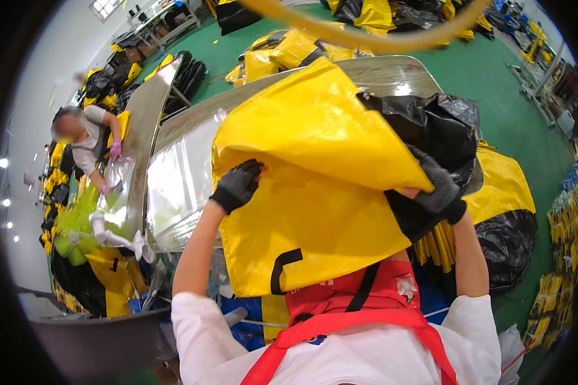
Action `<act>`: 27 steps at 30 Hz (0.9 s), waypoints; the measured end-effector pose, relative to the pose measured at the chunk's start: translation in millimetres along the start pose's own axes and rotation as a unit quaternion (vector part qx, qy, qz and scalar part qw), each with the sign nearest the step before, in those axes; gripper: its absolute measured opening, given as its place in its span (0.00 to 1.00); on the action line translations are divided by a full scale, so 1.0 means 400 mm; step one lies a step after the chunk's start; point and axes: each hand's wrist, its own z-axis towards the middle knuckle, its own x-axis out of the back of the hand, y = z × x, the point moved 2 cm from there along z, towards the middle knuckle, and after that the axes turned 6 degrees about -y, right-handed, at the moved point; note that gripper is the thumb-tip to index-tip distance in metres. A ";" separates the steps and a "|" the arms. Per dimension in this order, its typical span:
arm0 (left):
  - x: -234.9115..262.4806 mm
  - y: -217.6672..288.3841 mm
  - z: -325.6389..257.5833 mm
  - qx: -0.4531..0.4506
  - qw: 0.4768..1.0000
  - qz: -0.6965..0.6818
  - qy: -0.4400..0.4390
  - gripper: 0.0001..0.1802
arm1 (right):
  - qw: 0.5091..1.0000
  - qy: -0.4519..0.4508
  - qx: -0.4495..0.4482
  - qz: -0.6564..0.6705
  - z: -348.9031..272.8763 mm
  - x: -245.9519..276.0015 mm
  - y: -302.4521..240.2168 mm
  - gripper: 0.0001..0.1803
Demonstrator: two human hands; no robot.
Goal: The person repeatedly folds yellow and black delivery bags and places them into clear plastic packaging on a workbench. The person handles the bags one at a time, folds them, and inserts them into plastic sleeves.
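A large yellow tarpaulin piece (315, 218) hangs in front of my chest, its upper part folded over toward the right. My left hand (237, 186), in a dark knit glove, is closed on the tarpaulin at its left side, by the fold. On the other side my right hand (438, 192), gloved alike, grips the edge where yellow meets black material; its fingers are partly hidden. A short black strap (282, 264) is fixed near the lower left corner. Crumpled black sheeting (440, 119) lies on the table behind my right hand.
Beneath the tarpaulin is a table (398, 72), with clear plastic sheets (181, 179) at its left. A co-worker (90, 135) in pink gloves handles clear plastic at the side table (137, 125). A yellow-and-black pile (504, 212) stands to the right; a yellow hoop (366, 42) crosses the top.
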 end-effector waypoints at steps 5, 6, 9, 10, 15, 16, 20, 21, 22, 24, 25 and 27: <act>-0.230 -0.369 0.134 0.051 0.938 -0.334 0.072 0.26 | 0.835 -0.432 0.104 -0.323 -0.152 -0.246 0.048 0.18; -0.247 -0.388 0.135 0.002 0.799 -0.597 0.074 0.26 | 0.848 -0.407 0.112 -0.320 -0.167 -0.250 0.054 0.17; -0.217 -0.426 0.020 -0.017 0.998 0.039 -0.048 0.25 | 0.893 -0.375 0.103 -0.228 -0.170 -0.249 0.071 0.24; -0.185 -0.394 -0.002 0.097 0.929 -0.333 -0.129 0.23 | 0.904 -0.369 0.066 -0.204 -0.184 -0.242 0.077 0.25; 0.143 -0.419 -0.130 0.211 0.972 0.023 0.106 0.21 | 0.890 -0.403 0.054 -0.207 -0.120 -0.225 0.073 0.30; 0.159 -0.418 -0.084 0.173 0.976 0.032 0.130 0.23 | 0.874 -0.433 0.064 -0.209 -0.108 -0.223 0.086 0.32; 0.140 -0.398 0.088 0.219 0.973 0.012 -0.070 0.33 | 0.916 -0.386 -0.107 0.009 -0.110 -0.179 0.100 0.23; 0.136 -0.341 0.131 0.273 0.935 -0.109 -0.198 0.36 | 0.910 -0.399 -0.109 0.027 -0.128 -0.171 0.116 0.20; 0.092 -0.379 0.107 0.272 0.889 -0.333 -0.159 0.38 | 0.928 -0.325 -0.143 0.114 -0.149 -0.175 0.121 0.16; 0.023 -0.446 0.095 0.239 0.864 -0.443 0.002 0.25 | 0.918 -0.260 -0.204 0.219 -0.158 -0.160 0.156 0.14; -0.011 -0.479 0.090 0.213 0.860 -0.461 0.058 0.20 | 0.905 -0.224 -0.238 0.273 -0.173 -0.160 0.162 0.14; -0.088 -0.553 0.003 0.137 0.853 -0.454 0.219 0.11 | 0.899 -0.207 -0.242 0.302 -0.167 -0.158 0.133 0.18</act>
